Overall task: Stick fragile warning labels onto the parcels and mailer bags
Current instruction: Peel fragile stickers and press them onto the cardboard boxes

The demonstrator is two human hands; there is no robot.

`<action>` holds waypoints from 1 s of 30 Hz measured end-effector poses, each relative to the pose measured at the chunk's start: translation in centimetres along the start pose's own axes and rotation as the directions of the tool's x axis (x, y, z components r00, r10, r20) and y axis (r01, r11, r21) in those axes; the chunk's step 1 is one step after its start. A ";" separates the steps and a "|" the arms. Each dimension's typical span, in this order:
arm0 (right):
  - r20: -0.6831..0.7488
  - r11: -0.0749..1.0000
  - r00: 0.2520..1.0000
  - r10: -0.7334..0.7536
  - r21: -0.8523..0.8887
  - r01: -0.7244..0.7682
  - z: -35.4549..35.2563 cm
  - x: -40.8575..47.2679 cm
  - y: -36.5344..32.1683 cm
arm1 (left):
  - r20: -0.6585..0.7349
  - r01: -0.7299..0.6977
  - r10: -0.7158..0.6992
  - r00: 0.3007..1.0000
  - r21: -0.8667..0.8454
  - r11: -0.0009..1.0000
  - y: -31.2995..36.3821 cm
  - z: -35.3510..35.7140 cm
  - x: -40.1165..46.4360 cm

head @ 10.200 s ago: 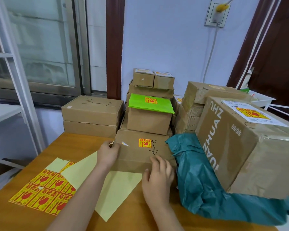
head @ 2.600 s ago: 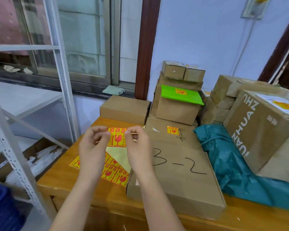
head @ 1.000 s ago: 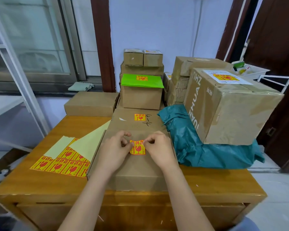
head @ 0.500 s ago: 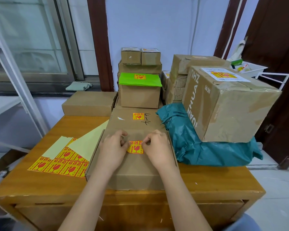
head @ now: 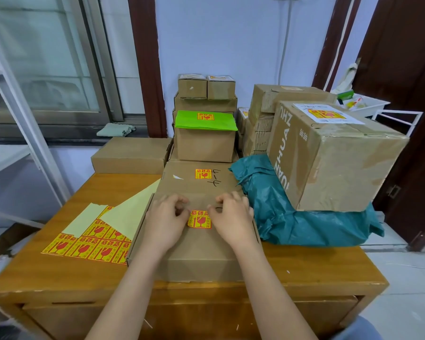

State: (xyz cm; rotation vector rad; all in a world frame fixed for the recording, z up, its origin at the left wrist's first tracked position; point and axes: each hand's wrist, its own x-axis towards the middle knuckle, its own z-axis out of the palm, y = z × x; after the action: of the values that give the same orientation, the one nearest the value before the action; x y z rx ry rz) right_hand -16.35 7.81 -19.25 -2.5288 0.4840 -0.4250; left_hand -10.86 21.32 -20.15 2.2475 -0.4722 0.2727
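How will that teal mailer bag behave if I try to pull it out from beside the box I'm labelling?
The teal mailer bag looks soft and crumpled, so it would probably flop and bunch. The large carton rests on it, so pulling may drag or tip that carton. Its plastic skin is probably slippery.

Pale blue wall [head: 219, 40], window [head: 47, 65] on left w/ white shelving frame [head: 22, 114], dark brown door [head: 407, 106] right, wooden tabletop [head: 59, 273], light floor [head: 407, 278].

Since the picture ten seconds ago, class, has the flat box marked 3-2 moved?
Yes. The flat box has come off the stack by the window, forward onto the table, in front of the box marked 4-4.
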 end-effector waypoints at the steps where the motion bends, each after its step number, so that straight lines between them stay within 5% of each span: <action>1: 0.024 0.999 1.000 -0.006 -0.032 0.007 0.0 0.0 0.0 | 0.021 0.002 -0.002 1.000 0.020 1.000 0.0 0.0 0.1; 7: 0.140 0.986 0.987 -0.083 -0.129 0.101 -0.1 -0.1 0.2 | 0.175 0.002 0.014 0.984 -0.089 0.996 -0.9 -0.5 0.1; 12: 0.237 0.989 0.964 -0.125 -0.043 0.139 -0.7 0.1 0.6 | 0.304 0.011 0.040 0.952 -0.163 0.987 -1.0 -1.4 0.2; 21: 0.272 0.976 0.947 -0.170 0.182 0.123 -1.5 0.1 1.6 | 0.220 0.014 0.030 0.975 -0.192 0.981 -1.0 -1.5 -0.1; 30: 0.156 0.995 0.983 -0.101 0.038 0.096 -0.3 0.3 0.8 | 0.086 0.002 -0.009 0.996 0.078 0.997 -0.7 -0.1 0.0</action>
State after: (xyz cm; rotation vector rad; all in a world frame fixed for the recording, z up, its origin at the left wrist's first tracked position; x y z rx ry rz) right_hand -16.43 6.91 -19.39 -2.5393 0.2910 -0.2636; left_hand -10.56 21.83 -20.57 2.3435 -0.5089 0.1946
